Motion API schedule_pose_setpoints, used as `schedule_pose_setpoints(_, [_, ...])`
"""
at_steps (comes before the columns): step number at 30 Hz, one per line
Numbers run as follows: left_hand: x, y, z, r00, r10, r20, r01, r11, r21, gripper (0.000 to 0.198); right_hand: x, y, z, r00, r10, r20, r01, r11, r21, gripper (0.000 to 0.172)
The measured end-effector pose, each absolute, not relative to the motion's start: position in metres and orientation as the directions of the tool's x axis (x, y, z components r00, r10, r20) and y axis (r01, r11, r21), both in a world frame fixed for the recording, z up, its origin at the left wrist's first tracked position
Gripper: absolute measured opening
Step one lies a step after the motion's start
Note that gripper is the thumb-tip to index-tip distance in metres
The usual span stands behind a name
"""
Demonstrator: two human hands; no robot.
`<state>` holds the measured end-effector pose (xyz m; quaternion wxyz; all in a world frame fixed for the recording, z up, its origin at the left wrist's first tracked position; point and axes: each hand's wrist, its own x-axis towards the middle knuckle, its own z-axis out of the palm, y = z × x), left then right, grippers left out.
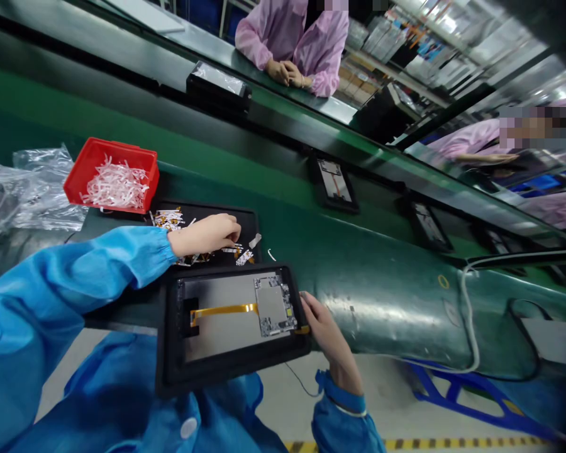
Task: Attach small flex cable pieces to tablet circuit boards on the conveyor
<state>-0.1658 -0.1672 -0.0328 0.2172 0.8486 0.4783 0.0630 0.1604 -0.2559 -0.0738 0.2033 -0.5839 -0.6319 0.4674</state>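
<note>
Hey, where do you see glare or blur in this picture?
Head view: bright glare on the green work surface beside the right hand; head view: a highlight on the orange ribbon cable, which reads clearly; head view: the pink sleeve at far right looks soft and blurred.

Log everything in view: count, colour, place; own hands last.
Open device: 1, black and silver, lower centre
Tray: 1, black, beyond open device
Small parts: many, white and orange, on tray
Bin: 1, red, beyond tray
Strips: many, white, in bin
Bags: uncounted, clear, left
Framed devices: several, black, upper right
Bench: 1, green, centre
Cables: 2+, white and black, right
Stand: 1, blue, lower right
Coworkers: 2+, pink sleeves, top
Left hand: 1, blue sleeve, over tray
Right hand: 1, blue sleeve, holding open device
</note>
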Motion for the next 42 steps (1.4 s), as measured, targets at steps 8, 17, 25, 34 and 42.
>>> schedule_pose_setpoints(8, [-0.141,-0.14,-0.028,0.585,0.772,-0.249,0.796,-0.487,0.36,0.015,0.139,-0.282,-0.075,-0.368,0.851,-0.375,0.502,-0.158,-0.85,0.047])
schedule_pose_setpoints(17, [-0.139,-0.147,-0.004,0.542,0.771,-0.335,0.827,-0.418,0.376,0.009,0.121,-0.265,-0.035,-0.44,0.828,-0.348,0.524,-0.078,-0.848,0.028])
schedule_pose_setpoints(25, [-0.166,-0.185,0.018,0.505,0.85,-0.15,0.292,-0.005,0.956,0.017,0.065,-0.253,-0.011,-0.272,0.913,0.306,0.417,0.398,-0.817,0.017])
schedule_pose_setpoints(34, [-0.171,-0.219,0.033,0.529,0.831,0.17,0.277,-0.359,0.891,0.015,0.039,-0.238,-0.003,-0.404,0.843,0.356,0.242,0.474,-0.847,0.032])
schedule_pose_setpoints(42, [-0.171,-0.23,0.024,0.508,0.818,0.27,0.353,-0.483,0.801,0.01,0.048,-0.228,-0.005,-0.645,0.764,0.017,-0.03,-0.003,-1.0,0.035])
